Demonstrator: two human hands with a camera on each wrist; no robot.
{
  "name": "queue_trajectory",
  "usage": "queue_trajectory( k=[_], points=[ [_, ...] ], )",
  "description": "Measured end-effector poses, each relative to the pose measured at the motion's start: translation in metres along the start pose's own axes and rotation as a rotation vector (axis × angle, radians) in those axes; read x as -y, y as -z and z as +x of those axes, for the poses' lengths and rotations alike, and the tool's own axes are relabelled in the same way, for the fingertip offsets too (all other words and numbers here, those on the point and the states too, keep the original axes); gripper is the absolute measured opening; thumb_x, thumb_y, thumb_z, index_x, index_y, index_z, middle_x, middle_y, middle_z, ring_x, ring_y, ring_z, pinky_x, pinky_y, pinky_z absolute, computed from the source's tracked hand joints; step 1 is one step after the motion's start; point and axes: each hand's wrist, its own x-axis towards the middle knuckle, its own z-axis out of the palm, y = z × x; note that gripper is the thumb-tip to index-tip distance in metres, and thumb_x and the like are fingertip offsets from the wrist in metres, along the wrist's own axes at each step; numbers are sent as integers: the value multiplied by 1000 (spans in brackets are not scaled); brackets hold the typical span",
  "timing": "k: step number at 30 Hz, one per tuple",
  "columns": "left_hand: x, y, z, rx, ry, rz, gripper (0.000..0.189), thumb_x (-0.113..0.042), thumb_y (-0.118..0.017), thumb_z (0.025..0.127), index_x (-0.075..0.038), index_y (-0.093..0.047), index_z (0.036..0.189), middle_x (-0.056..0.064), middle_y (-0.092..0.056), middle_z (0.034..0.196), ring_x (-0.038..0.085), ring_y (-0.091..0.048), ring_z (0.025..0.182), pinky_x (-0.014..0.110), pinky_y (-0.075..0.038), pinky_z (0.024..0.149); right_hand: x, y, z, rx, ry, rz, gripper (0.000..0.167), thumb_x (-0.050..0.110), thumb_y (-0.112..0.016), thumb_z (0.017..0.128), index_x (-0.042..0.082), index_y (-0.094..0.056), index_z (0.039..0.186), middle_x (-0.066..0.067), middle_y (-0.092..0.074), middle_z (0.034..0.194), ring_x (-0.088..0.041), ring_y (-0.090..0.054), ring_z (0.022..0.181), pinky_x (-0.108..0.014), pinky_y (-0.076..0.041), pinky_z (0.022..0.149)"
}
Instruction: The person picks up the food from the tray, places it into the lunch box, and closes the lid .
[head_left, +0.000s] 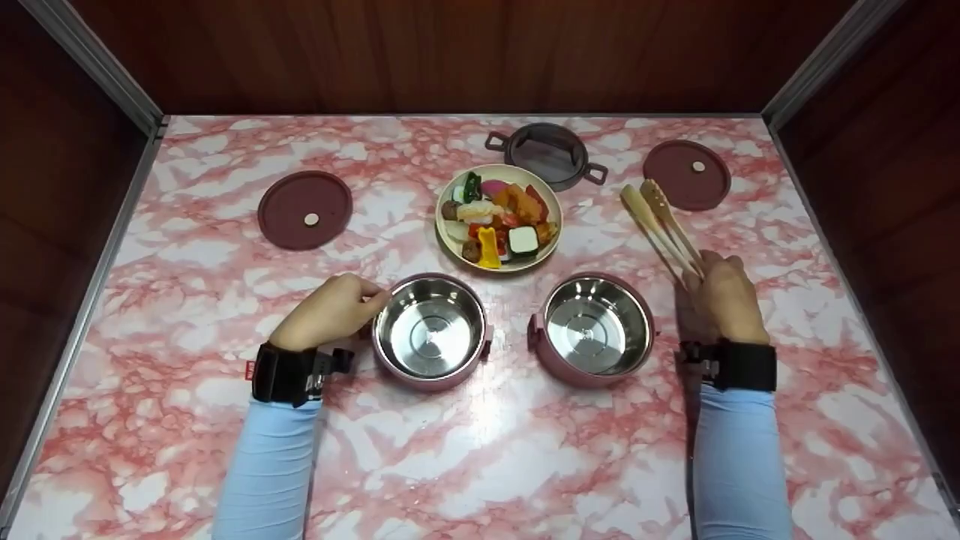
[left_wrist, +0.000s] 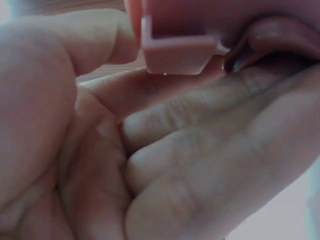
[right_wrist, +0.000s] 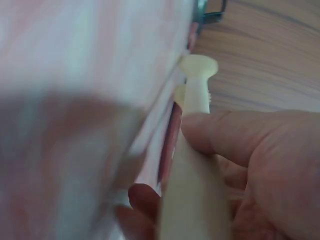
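At the left, a pink pot (head_left: pixel 384 364) with a shiny steel inside has my left hand (head_left: pixel 330 311) holding its left side. In the left wrist view, the thumb (left_wrist: pixel 107 37) touches the pink handle (left_wrist: pixel 177 52) and the fingers lie beneath it. A second pink pot (head_left: pixel 570 367) stands to the right. My right hand (head_left: pixel 727 296) grips pale wooden tongs (head_left: pixel 656 225), with one plain and one slotted end pointing away from me. The right wrist view shows the thumb pressed on the wood (right_wrist: pixel 192 175); the far fingers are partly hidden.
Behind the pots sits a cream plate (head_left: pixel 442 232) of mixed toy-like food pieces. A dark two-handled lid or pan (head_left: pixel 544 150) lies behind it. Maroon round lids with pale knobs lie left (head_left: pixel 292 202) and right (head_left: pixel 679 191). Wooden walls (head_left: pixel 465 56) enclose the table.
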Motion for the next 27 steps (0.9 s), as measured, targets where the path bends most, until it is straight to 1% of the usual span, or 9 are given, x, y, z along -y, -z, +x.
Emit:
queue_trajectory(
  k=[5, 8, 10, 12, 14, 17, 20, 23, 27],
  points=[
    [3, 0, 1, 7, -1, 3, 33, -28, -52, 102, -12, -75, 85, -4, -46, 59, 15, -46, 61, 32, -41, 66, 9, 18, -3, 46, -80, -3, 46, 26, -50, 102, -11, -51, 129, -37, -59, 103, -55, -54, 99, -64, -44, 84],
    [4, 0, 1, 10, 1, 2, 32, -29, -52, 102, -11, -78, 94, -2, -50, 60, 15, -48, 60, 32, -43, 67, 19, 31, -9, -12, -82, 30, 51, 34, -52, 102, -7, -53, 132, -33, -63, 100, -52, -58, 93, -63, -44, 80],
    [3, 1, 1, 10, -4, 4, 32, -29, -52, 103, -11, -78, 96, -2, -52, 60, 15, -48, 59, 32, -43, 66, 29, 39, -15, -81, -23, 49, 50, 34, -57, 101, -4, -55, 133, -30, -65, 97, -50, -59, 90, -63, -44, 77],
    [3, 1, 0, 11, -6, 6, 32, -28, -52, 103, -11, -79, 99, -2, -54, 60, 15, -49, 59, 32, -44, 66, 39, 45, -22, -125, 68, 43, 46, 31, -61, 99, -3, -59, 131, -28, -67, 94, -47, -61, 85, -62, -44, 73],
    [3, 1, 0, 11, -9, 9, 33, -28, -52, 103, -10, -79, 98, -1, -54, 60, 15, -49, 58, 33, -44, 65, 49, 49, -28, -120, 148, 13, 45, 29, -64, 98, -1, -61, 131, -26, -69, 97, -45, -64, 84, -61, -46, 71],
    [3, 1, 0, 11, -8, 8, 32, -27, -52, 103, -9, -79, 99, 0, -56, 61, 15, -49, 59, 33, -44, 66, 63, 53, -35, -69, 230, -37, 46, 30, -67, 96, 2, -63, 131, -22, -71, 97, -38, -67, 79, -58, -48, 64],
    [2, 0, 0, 10, -5, 6, 32, -28, -52, 103, -9, -78, 104, 2, -62, 69, 15, -50, 61, 33, -45, 68, 73, 54, -40, -30, 262, -72, 44, 30, -70, 94, 5, -65, 130, -18, -73, 92, -34, -68, 76, -57, -48, 58],
    [1, 0, 0, 7, -7, 6, 32, -28, -52, 103, -9, -78, 102, 3, -63, 72, 15, -51, 62, 33, -45, 69, 79, 53, -42, -21, 278, -98, 42, 28, -72, 92, 6, -67, 127, -16, -73, 87, -34, -67, 73, -55, -48, 54],
    [0, -1, 0, -2, -10, 8, 35, -27, -52, 102, -10, -75, 82, 0, -53, 62, 16, -50, 60, 32, -43, 65, 84, 48, -41, -21, 283, -142, 41, 28, -73, 91, 7, -68, 126, -10, -70, 81, -31, -63, 67, -48, -45, 49]
  ],
)
